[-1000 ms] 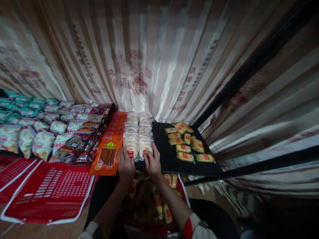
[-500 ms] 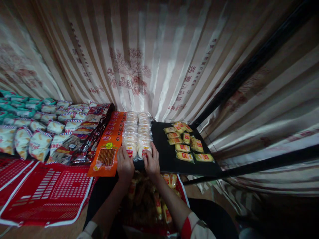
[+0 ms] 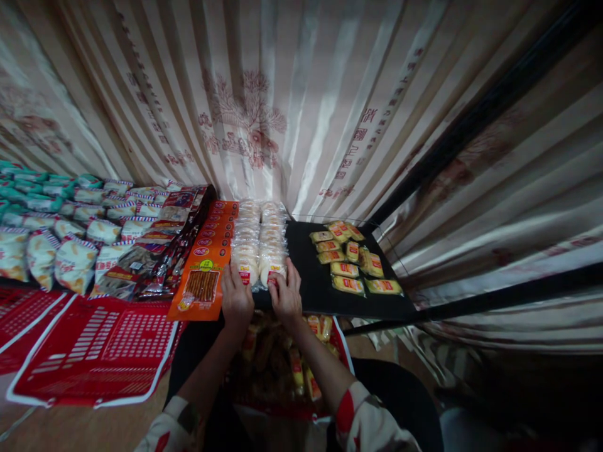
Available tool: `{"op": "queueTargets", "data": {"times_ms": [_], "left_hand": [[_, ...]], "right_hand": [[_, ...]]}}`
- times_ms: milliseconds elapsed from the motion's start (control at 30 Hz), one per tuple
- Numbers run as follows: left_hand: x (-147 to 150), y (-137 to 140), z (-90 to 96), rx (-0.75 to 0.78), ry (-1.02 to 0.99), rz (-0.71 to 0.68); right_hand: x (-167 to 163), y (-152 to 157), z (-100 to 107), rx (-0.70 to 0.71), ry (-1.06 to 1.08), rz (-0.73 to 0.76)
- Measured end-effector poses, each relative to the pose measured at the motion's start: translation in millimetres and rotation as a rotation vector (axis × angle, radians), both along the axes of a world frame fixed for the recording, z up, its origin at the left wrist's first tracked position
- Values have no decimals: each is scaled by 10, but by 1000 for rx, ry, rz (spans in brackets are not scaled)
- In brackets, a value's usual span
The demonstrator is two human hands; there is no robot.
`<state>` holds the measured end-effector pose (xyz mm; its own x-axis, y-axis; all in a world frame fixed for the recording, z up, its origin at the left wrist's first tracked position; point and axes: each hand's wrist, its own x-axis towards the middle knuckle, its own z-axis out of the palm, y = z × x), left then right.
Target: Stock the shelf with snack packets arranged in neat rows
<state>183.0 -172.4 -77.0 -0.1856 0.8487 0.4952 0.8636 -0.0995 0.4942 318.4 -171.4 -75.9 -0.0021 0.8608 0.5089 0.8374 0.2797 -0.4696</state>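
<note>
Two columns of clear-wrapped, round, pale pastries [image 3: 272, 237] lie side by side on a black shelf [image 3: 308, 285]. At the near end of the left column, my left hand [image 3: 238, 301] has its fingers curled against a wrapped pastry [image 3: 245, 269] with a red label. My right hand [image 3: 286, 298] grips the near pastry [image 3: 273, 263] of the right column, thumb and fingers bent over its edge. Both front pastries are partly covered by my fingers. Just left of them lies an orange snack bag [image 3: 201, 285] printed with brown sticks.
Yellow wrapped cakes [image 3: 347, 285] lie loosely to the right. Dark red bags [image 3: 176, 229] and white snack bags [image 3: 75, 267] fill the left. Red baskets [image 3: 101, 355] sit below, one with yellow packs [image 3: 298, 370] under my arms. A black bar [image 3: 471, 125] crosses the curtain [image 3: 301, 94].
The view has shifted slightly, so the shelf and goods appear a little higher. My hands stay at the front pastries, with only a slight shift of the fingers.
</note>
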Motion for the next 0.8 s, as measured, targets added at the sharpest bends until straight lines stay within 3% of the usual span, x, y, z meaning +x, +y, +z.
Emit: {"op": "queueTargets", "data": {"times_ms": [400, 633, 800], "left_hand": [[-40, -238, 100, -63, -12, -88], [-32, -435, -8, -12, 42, -250], [-62, -371, 20, -56, 56, -239]], "right_hand": [[93, -146, -31, 52, 121, 42], [201, -393, -108, 11, 115, 136], [224, -307, -75, -71, 56, 146]]}}
